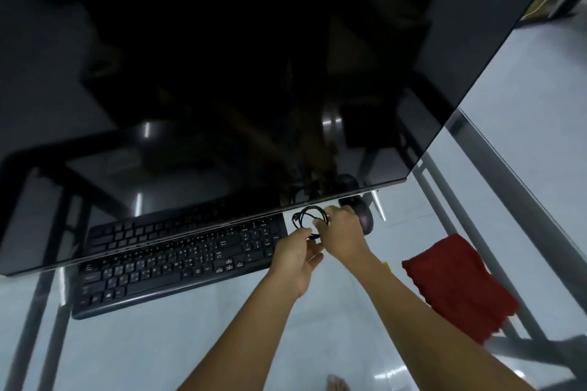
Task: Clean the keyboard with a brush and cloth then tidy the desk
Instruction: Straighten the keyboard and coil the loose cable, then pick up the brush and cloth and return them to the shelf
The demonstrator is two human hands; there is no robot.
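Only the one head view here. Keyboard [178, 260] is lying flat on the glass desk [222, 343], long axis running left to right and climbing a bit toward the right, so the numpad end points up at my hands. Its far rows are tucked under the bottom edge of the monitor [222, 73], so I can't see the whole top row, just a reflection of it in the screen.

Both my hands are just past the keyboard's right end. Left hand [293, 255] is pinching the near side of a small coil of black cable [309, 219], fingers closed on it, and right hand [341, 230] is gripping the coil from the right side. How many loops are in it I can't tell, it's too small and tangled looking.

Mouse [362, 214] sits right behind my right hand, half covered by it and partly under the monitor edge. Red cloth [457, 286] is folded on the desk off to the right, well apart from the keyboard.

Count: one keyboard, one cloth, one mouse, one cable coil, one monitor. Bare toes [338, 382] show through the glass at the bottom, cut off by the frame
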